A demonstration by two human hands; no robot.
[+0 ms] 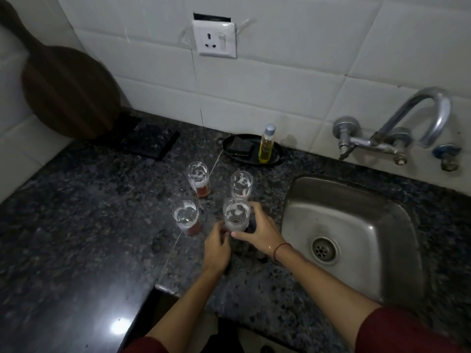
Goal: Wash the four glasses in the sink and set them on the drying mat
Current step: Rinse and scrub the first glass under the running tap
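Several clear glasses with white froth stand upright on the dark granite counter left of the sink [356, 200]. The nearest glass [235, 216] is between both hands: my right hand [262, 230] curls around its right side and base, and my left hand [216, 247] touches its lower left. A second glass [185, 217] with reddish dregs stands to the left, a third [198, 178] with reddish liquid behind it, and another [241, 184] directly behind the held one. The steel sink is empty, with its drain [323, 250] visible.
A black oval tray [277, 155] at the wall holds a dark scrub pad [240, 148] and a yellow soap bottle [266, 143]. A dark mat [150, 138] lies at back left beside a leaning wooden board [68, 93]. The tap [407, 123] is above the sink.
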